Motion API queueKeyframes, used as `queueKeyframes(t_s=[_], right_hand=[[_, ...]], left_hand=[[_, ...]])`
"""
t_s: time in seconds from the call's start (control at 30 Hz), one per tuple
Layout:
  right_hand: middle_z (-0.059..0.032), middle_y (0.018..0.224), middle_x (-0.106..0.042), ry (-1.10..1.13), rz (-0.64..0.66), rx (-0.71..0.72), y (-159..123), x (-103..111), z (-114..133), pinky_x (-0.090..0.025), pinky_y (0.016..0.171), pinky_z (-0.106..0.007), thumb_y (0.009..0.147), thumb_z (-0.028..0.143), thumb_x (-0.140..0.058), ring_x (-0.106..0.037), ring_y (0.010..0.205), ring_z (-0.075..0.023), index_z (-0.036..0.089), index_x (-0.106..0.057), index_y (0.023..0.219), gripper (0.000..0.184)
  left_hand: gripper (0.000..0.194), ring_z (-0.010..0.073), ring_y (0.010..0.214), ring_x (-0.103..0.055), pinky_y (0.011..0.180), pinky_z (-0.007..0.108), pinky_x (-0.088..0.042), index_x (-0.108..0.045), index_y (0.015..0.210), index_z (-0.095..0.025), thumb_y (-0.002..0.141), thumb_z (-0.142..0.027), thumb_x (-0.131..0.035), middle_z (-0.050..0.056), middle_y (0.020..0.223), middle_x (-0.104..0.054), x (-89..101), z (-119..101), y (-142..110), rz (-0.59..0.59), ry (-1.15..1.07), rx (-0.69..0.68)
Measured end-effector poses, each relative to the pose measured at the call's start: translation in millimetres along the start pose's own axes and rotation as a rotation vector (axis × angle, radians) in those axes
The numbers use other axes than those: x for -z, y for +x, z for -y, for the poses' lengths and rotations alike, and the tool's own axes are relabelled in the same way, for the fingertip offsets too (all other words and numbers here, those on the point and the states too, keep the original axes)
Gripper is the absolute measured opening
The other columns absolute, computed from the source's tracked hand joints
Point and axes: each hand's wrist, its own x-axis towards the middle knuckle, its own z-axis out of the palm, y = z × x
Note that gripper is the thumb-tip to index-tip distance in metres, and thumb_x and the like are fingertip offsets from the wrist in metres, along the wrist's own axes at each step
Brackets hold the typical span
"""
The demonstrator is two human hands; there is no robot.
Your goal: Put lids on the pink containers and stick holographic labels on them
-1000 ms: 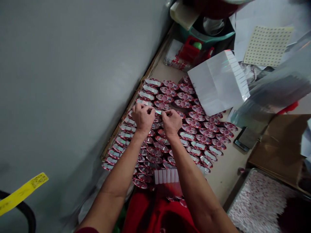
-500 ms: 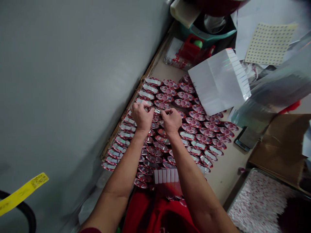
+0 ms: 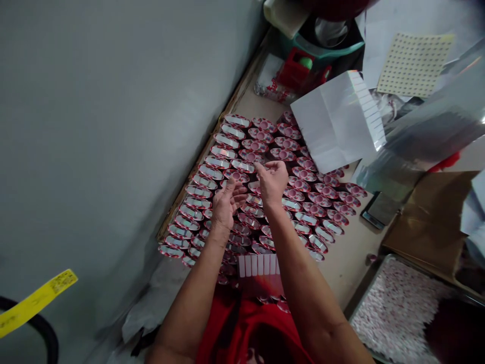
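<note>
Rows of upright packs with oval, red-and-white patterned tops cover the table. Some tops, like the pack in the left rows, carry a pale, shiny strip; others, such as the pack farther right, show a pink round spot. My left hand is over the middle rows, palm turned inward and fingers apart, holding nothing. My right hand is just above the packs beside it, thumb and forefinger pinched; what is between them, if anything, is too small to see. Near my body lies a sheet of white strip stickers.
A folded white sheet leans over the back right packs. Farther right are a yellowish dotted sticker sheet, clear plastic film, a small scale, a cardboard box and a tray of small pieces. A grey wall borders the left.
Both hands were together at one pack top near the left rows. They have parted: my left hand has drawn back toward me and opened, my right has shifted slightly right. A strip now shows on that top.
</note>
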Motion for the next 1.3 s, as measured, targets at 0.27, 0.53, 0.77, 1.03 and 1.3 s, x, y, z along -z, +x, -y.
queueKeyframes(t_s=[0.27, 0.53, 0.77, 1.03, 1.3], right_hand=[[0.0085, 0.064, -0.049, 0.081, 0.037, 0.026, -10.5, -10.5, -4.4, -0.039, 0.061, -0.027, 0.076, 0.047, -0.077, -0.048, 0.059, -0.0136, 0.025, -0.054, 0.087, 0.034], [0.0072, 0.069, -0.063, 0.355, 0.288, -0.060, -16.8, 14.7, -12.7, -0.049, 0.065, -0.029, 0.061, 0.045, -0.084, -0.060, 0.062, -0.0149, 0.024, -0.054, 0.099, 0.052], [0.0037, 0.075, -0.067, 0.106, 0.085, 0.029, -18.6, -9.4, -17.5, -0.051, 0.073, -0.031, 0.066, 0.035, -0.075, -0.067, 0.071, -0.0177, 0.024, -0.054, 0.090, 0.034], [0.0054, 0.077, -0.066, -0.020, 0.086, 0.134, -17.1, -26.9, -22.8, -0.050, 0.076, -0.030, 0.074, 0.032, -0.067, -0.067, 0.073, -0.0173, 0.027, -0.048, 0.092, 0.026], [0.0027, 0.081, -0.065, -0.218, 0.089, 0.180, -13.7, -25.5, -19.5, -0.050, 0.079, -0.035, 0.077, 0.030, -0.069, -0.066, 0.079, -0.0203, 0.026, -0.049, 0.101, 0.032]], left_hand=[[0.043, 0.0146, 0.072, -0.073, 0.073, 0.027, -0.059, -0.074, 0.087, -0.016, 0.058, -0.036, -0.098, 0.005, 0.082, -0.078, -10.6, 9.9, 3.2, -0.002, -0.211, 0.192], [0.030, 0.0126, 0.065, -0.065, 0.067, 0.026, -0.057, -0.075, 0.083, -0.017, 0.069, -0.041, -0.088, 0.001, 0.074, -0.072, 13.8, 1.8, 24.2, -0.091, 0.111, -0.030], [0.011, 0.0269, 0.099, -0.065, 0.102, 0.043, -0.050, -0.078, 0.080, -0.023, 0.083, -0.034, -0.076, 0.009, 0.098, -0.069, 19.5, -22.4, 53.3, -0.425, 0.988, -0.617], [0.008, 0.0293, 0.106, -0.061, 0.103, 0.046, -0.048, -0.074, 0.080, -0.024, 0.085, -0.031, -0.075, 0.009, 0.103, -0.065, 19.2, -17.6, 65.9, -0.470, 1.114, -0.639], [0.023, 0.0324, 0.118, -0.055, 0.112, 0.053, -0.041, -0.061, 0.084, -0.021, 0.080, -0.027, -0.083, 0.012, 0.113, -0.060, 18.3, -20.8, 67.4, -0.491, 1.048, -0.626]])
